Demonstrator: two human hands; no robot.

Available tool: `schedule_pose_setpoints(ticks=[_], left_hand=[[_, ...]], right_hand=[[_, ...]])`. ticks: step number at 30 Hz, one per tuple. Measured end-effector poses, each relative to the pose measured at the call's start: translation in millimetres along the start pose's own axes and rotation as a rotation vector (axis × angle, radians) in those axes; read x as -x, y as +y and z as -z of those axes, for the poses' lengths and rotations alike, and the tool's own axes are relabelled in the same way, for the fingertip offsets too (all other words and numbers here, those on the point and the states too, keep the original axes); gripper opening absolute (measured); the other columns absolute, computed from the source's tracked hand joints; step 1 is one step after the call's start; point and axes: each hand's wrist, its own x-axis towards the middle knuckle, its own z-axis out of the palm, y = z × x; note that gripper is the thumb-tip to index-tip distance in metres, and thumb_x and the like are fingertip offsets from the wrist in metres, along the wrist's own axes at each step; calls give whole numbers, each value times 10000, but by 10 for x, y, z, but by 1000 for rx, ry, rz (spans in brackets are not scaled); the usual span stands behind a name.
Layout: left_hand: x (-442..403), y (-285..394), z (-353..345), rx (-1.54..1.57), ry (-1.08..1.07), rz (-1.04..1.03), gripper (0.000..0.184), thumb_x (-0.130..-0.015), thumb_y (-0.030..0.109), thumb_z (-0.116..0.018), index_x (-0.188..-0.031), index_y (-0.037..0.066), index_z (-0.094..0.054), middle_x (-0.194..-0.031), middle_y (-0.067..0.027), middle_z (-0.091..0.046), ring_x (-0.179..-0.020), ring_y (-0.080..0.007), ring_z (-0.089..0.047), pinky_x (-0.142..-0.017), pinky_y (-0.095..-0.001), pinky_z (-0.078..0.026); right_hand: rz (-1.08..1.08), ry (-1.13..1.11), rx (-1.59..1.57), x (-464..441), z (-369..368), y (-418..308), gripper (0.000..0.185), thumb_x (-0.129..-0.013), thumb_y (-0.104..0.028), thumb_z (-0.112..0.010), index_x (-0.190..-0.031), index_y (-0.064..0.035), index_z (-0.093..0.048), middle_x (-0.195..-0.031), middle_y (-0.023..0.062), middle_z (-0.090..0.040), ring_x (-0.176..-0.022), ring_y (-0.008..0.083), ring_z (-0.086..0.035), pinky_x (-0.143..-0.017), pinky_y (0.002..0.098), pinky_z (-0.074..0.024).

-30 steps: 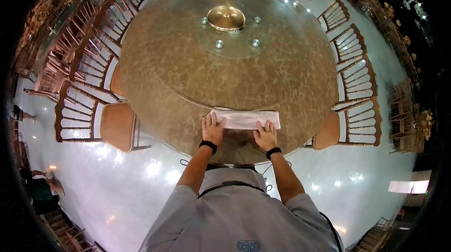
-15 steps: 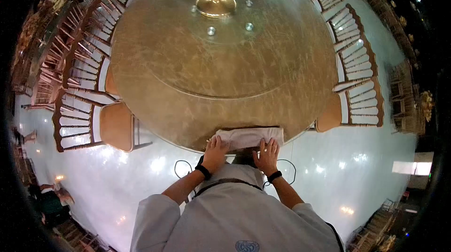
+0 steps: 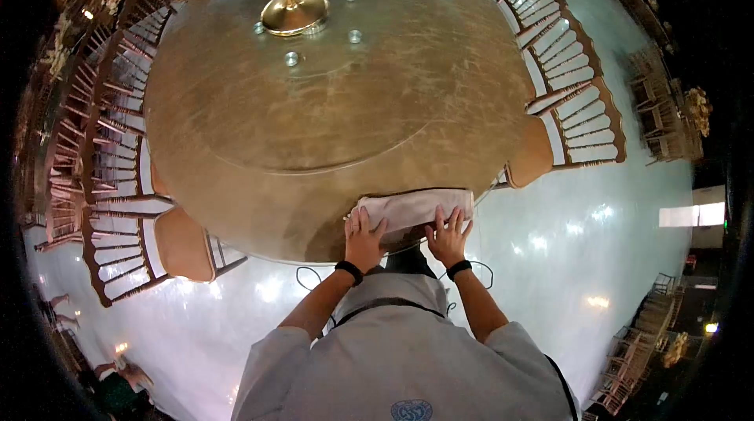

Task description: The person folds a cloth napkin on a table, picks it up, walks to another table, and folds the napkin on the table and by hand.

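Observation:
A pale folded cloth (image 3: 413, 208) lies along the near edge of the round, brownish table (image 3: 338, 115). My left hand (image 3: 364, 239) rests on the left end of the cloth, fingers stretched out over its near side. On the right part of it, my right hand (image 3: 449, 237) lies with its fingers spread. Both hands are open and touch the cloth from above. A dark strip shows along its far edge. What lies under the cloth is hidden.
A gold pedestal (image 3: 295, 12) stands far back on the table, with several small glass holders (image 3: 292, 59) around it. Chairs flank the table, one with a tan seat (image 3: 184, 245) at left, another seat (image 3: 529, 152) at right. Another person (image 3: 124, 387) is at lower left.
My view has turned, so the table, pedestal and chairs appear tilted and shifted left. Both hands remain on the cloth, with the fingers of my left hand now more spread.

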Motion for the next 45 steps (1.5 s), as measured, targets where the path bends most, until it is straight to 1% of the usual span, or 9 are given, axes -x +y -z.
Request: schedule_pose_setpoints(ticks=[5,11,16,21,25,31,40,41,45], left_hand=[[-391,209,-78,4,-87,32,820,-744,433,-743,-1450,195,-400,-1524,-358,-42,-1396,-547,-78,-1123,-604,-90],[-663,607,-154,48,-109,208,792,-786,473,-685,-1455,172,-386,-1505,-386,-51,-1381,-579,-70,-1103,-635,-122],[-879,1073,-289,41,-167,335,803,-794,479,-671,-1469,183,-353,-1480,-418,-54,-1369,-600,-73,-1091,-650,-135],[-945,1426,-476,42,-130,372,788,-810,456,-659,-1477,194,-331,-1466,-429,-71,-1364,-604,-92,-1073,-677,-147],[-935,1636,-570,-35,-61,386,737,-826,436,-643,-1457,183,-359,-1454,-423,-122,-1352,-600,-135,-1057,-690,-175],[-932,1734,-573,-121,9,380,725,-832,476,-629,-1443,173,-381,-1441,-413,-170,-1319,-598,-214,-1054,-658,-223],[-1471,1488,-588,-119,62,351,718,-839,536,-596,-1434,175,-417,-1447,-424,-134,-1315,-632,-171,-1068,-664,-188],[-1578,1434,-584,-135,-8,359,802,-847,596,-576,-1490,202,-302,-1451,-439,-91,-1335,-632,-134,-1055,-687,-188],[-2000,1467,-327,-70,-110,431,796,-852,580,-581,-1488,189,-306,-1451,-439,-90,-1342,-628,-116,-1067,-677,-172]], right_hand=[[-66,42,-85,-126,-13,267,665,-912,-452,-522,-1460,-115,-355,-1440,377,-293,-1357,507,-267,-1102,637,-147],[51,77,-108,-403,-29,749,658,-890,-427,-566,-1448,-134,-378,-1447,371,-282,-1358,506,-263,-1101,623,-180],[155,215,-144,-709,-72,1163,642,-874,-403,-588,-1431,-147,-399,-1448,343,-298,-1348,485,-290,-1094,621,-201],[212,191,-266,-1043,-36,1598,514,-870,-293,-586,-1374,-278,-487,-1488,231,-326,-1363,416,-310,-1042,678,-231],[288,162,-233,-1059,-38,1811,513,-860,-306,-605,-1359,-243,-506,-1511,228,-286,-1402,386,-261,-1076,649,-203],[261,127,-392,-820,100,1668,646,-855,-374,-594,-1375,-21,-446,-1436,362,-279,-1312,541,-283,-1086,614,-228],[269,285,-295,-1351,10,1784,619,-873,-418,-572,-1372,-67,-466,-1441,357,-271,-1345,521,-253,-1108,611,-186],[241,193,-324,-1429,51,1815,597,-886,-415,-560,-1384,-100,-461,-1448,361,-258,-1345,527,-248,-1102,624,-180],[219,124,-286,-1712,151,1897,604,-891,-428,-555,-1402,-125,-447,-1454,371,-246,-1352,532,-235,-1097,634,-176]])
